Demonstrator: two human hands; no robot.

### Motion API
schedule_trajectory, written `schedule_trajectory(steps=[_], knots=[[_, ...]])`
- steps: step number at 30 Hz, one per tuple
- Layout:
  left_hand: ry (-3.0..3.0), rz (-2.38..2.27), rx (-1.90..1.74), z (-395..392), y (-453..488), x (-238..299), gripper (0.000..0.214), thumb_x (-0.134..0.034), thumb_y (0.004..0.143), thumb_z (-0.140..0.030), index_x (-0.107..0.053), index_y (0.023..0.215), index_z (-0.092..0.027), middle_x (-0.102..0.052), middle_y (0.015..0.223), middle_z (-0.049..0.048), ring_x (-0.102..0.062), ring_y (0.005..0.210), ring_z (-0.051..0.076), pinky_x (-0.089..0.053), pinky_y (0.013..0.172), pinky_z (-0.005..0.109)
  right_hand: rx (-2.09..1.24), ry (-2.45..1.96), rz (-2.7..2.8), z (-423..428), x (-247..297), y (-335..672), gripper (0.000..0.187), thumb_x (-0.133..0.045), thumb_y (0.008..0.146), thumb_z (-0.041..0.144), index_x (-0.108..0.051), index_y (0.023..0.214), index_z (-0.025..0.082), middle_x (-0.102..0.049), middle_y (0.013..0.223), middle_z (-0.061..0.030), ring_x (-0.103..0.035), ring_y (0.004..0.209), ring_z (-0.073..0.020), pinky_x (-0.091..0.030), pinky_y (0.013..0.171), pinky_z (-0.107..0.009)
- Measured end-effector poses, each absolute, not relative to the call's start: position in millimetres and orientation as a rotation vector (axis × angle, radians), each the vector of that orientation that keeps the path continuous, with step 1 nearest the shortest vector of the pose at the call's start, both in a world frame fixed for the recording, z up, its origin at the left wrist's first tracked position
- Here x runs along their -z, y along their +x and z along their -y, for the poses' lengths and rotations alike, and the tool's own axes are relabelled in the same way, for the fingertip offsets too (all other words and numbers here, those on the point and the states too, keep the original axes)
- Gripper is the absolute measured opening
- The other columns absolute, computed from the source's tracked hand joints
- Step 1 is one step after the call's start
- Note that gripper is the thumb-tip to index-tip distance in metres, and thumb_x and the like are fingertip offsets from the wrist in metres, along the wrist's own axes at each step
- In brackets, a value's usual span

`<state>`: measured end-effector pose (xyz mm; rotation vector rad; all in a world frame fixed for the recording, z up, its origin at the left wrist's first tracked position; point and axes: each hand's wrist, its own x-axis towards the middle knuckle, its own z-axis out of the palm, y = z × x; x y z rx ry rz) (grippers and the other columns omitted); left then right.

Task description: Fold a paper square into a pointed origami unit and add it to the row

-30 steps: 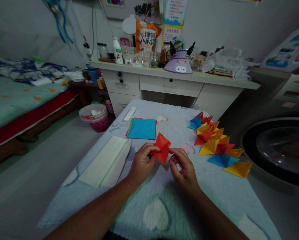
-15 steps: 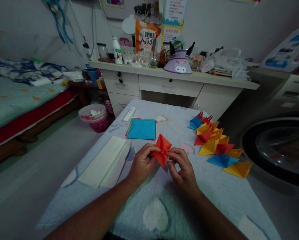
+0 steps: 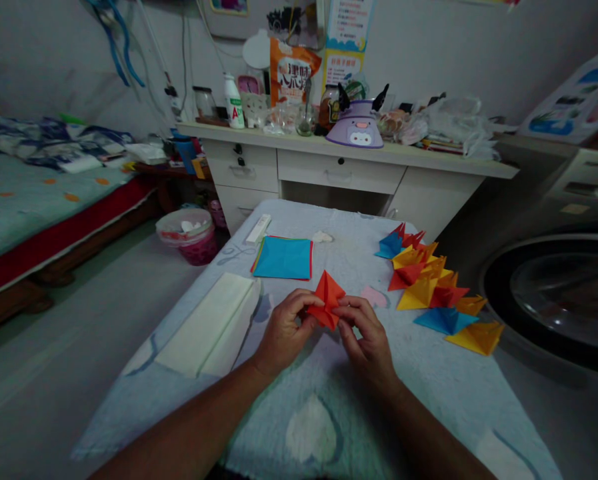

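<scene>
Red paper (image 3: 328, 291) is pinched by the fingers (image 3: 306, 299) of the left hand (image 3: 286, 328) and right hand (image 3: 369, 332); sheets (image 3: 283, 258) are stacked beyond. Folded shapes (image 3: 420, 294) are lined along the tabletop (image 3: 351, 240).

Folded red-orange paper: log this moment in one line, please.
left hand: pinching folded red-orange paper | right hand: touching its right side | beyond: flat blue-topped paper stack

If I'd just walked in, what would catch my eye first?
Probably the bright red folded paper, held between the left hand and right hand over the pale cloth. Next, the row of colourful folded papers on the right, then the blue-topped paper stack beyond the hands.
</scene>
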<state>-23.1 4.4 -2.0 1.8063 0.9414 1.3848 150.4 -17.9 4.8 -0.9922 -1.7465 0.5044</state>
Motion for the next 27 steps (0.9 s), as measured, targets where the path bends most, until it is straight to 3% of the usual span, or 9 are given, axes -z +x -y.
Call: schedule_trajectory(steps=[12, 22, 27], knots=[[1.879, -0.954, -1.304, 0.1, -20.9, -6.6, 0.017, -0.062, 0.082, -0.006, -0.066, 0.093, -0.019, -0.056, 0.088, -0.0001, -0.055, 0.078, 0.011, -0.042, 0.068, 0.020, -0.529, -0.960, 1.763, 16.2, -5.9, 151.5, 0.020, -0.050, 0.091, 0.011, -0.063, 0.099, 0.023, -0.057, 0.099, -0.0048, -0.059, 0.095, -0.0166, -0.048, 0.083, -0.030], [1.894, -0.946, -1.340, -1.3, -19.2, -9.8, 0.015, -0.063, 0.082, -0.007, -0.069, 0.088, -0.019, -0.054, 0.081, -0.0012, -0.054, 0.071, 0.009, -0.041, 0.062, 0.018, -0.557, -1.019, 1.706, 14.4, 0.9, 151.5, 0.021, -0.055, 0.088, 0.012, -0.058, 0.104, 0.024, -0.058, 0.095, -0.0030, -0.057, 0.079, -0.0143, -0.047, 0.069, -0.026], [1.895, -0.945, -1.355, 0.0, -19.9, -9.1, 0.013, -0.062, 0.083, -0.008, -0.069, 0.087, -0.019, -0.053, 0.080, -0.0017, -0.054, 0.070, 0.009, -0.041, 0.061, 0.017, -0.573, -0.997, 1.739, 14.4, -2.5, 151.1, 0.014, -0.052, 0.089, 0.012, -0.060, 0.093, 0.023, -0.059, 0.091, -0.0031, -0.058, 0.081, -0.0152, -0.047, 0.069, -0.027]])
